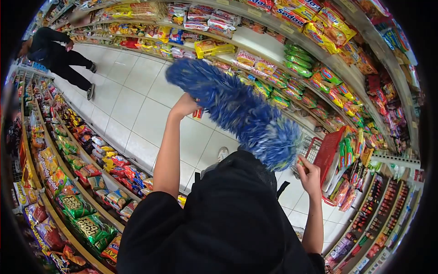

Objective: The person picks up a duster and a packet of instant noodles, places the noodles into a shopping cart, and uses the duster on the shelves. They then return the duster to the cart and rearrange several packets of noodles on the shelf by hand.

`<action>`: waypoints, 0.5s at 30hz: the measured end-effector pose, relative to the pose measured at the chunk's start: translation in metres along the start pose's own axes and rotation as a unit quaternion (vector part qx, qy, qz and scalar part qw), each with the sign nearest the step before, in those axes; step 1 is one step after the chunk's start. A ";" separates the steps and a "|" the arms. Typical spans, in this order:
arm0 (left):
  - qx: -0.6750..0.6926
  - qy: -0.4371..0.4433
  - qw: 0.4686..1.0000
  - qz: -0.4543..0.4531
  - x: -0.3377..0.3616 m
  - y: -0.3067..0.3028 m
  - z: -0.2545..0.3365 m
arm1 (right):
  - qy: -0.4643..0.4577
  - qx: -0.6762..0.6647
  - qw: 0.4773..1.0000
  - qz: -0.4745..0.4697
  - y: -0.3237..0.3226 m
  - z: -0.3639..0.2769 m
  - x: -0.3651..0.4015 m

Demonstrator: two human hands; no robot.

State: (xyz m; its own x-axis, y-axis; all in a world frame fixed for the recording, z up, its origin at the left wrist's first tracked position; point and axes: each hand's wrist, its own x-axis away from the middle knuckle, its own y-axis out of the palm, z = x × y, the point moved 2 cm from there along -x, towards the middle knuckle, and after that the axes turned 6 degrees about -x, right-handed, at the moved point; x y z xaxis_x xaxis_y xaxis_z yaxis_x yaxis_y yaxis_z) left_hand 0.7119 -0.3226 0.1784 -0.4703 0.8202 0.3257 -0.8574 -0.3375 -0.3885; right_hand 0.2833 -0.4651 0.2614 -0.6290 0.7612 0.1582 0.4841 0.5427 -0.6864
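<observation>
A fluffy blue feather-style duster (237, 107) stretches diagonally in front of my body, its paler, greyish end at the lower right. My right hand (309, 174) is closed at that end, where a bit of orange-red handle shows by the fingers. Behind the duster's upper left part is my left hand (184, 106), with its fingers mostly hidden. A small red packet (197, 113) shows just beside those fingers and appears to be gripped by them.
Snack shelves curve along the left (80, 180) and the far right side (292, 50). A red shopping basket (329, 153) stands near my right hand beside hanging packets. Another person (61, 57) in dark clothes stands up the tiled aisle (146, 114).
</observation>
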 end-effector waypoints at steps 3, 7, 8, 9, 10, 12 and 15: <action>-0.088 0.011 0.996 0.009 0.009 0.005 0.013 | -0.053 0.046 0.996 0.055 -0.010 -0.007 -0.010; -0.050 0.020 0.997 -0.054 0.010 0.007 0.016 | 0.021 0.048 0.999 -0.014 -0.015 -0.001 -0.016; -0.023 0.018 0.999 -0.036 0.011 0.008 0.016 | 0.001 0.080 0.997 0.013 -0.019 -0.003 -0.019; 0.005 0.014 1.000 -0.016 0.013 0.011 0.015 | -0.020 0.111 0.993 0.037 -0.022 -0.005 -0.023; 0.033 0.010 0.999 0.004 0.012 0.014 0.012 | -0.042 0.141 0.987 0.060 -0.025 -0.006 -0.026; 0.245 -0.049 0.967 0.037 0.001 0.023 -0.003 | -0.096 0.060 0.990 0.086 -0.022 0.009 -0.025; 0.601 -0.073 0.796 0.010 -0.011 0.040 0.005 | -0.024 0.083 0.996 0.012 -0.019 0.019 -0.017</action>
State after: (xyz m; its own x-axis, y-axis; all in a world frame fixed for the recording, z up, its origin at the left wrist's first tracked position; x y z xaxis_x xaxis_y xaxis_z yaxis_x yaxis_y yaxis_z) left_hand 0.6815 -0.3474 0.1639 -0.4298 0.7767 0.4604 -0.3888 -0.6194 0.6820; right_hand 0.2734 -0.4952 0.2588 -0.6486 0.7531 0.1102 0.3944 0.4564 -0.7976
